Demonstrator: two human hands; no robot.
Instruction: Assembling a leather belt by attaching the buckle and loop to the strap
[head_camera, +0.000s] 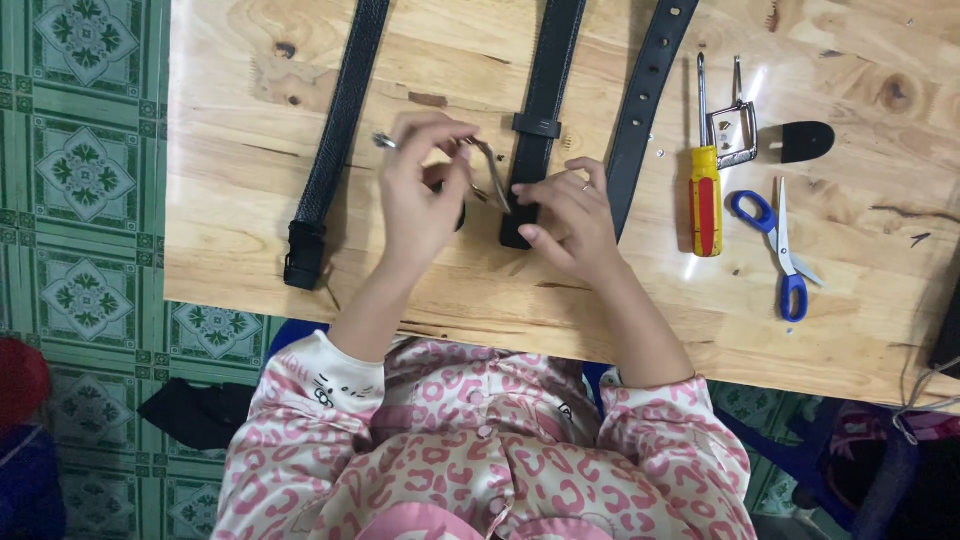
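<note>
The work looks mid-way, as far as one can judge: the middle black leather belt strap (541, 120) lies on the pale knotty wooden counter (250, 250) with its loop keeper already on, but its near end, under the hands, has no buckle fixed to it yet. The left hand (418, 195) has its fingers (445, 135) pinched closed on a small silvery metal buckle piece (488, 165), held just above the strap's end; the right hand (570, 215) presses flat on that end, fingers (545, 190) loosely curled rather than gripping, touching the strap and the metal piece. The textured black belt on the left (335, 130) already carries a black clasp at its near end, while the black punched-hole belt on the right (645, 100) runs close beside the right hand. Further right lie a red-and-yellow-handled screwdriver (706, 195), a square silvery buckle frame (735, 135), a black leather tip offcut (805, 142) and blue-handled scissors (780, 245), all well apart from the hands. The counter's near edge runs just below the wrists, leaving little room there; open wood lies between the left belt and the hands, and along the left edge above the green patterned tiled floor (85, 180).
</note>
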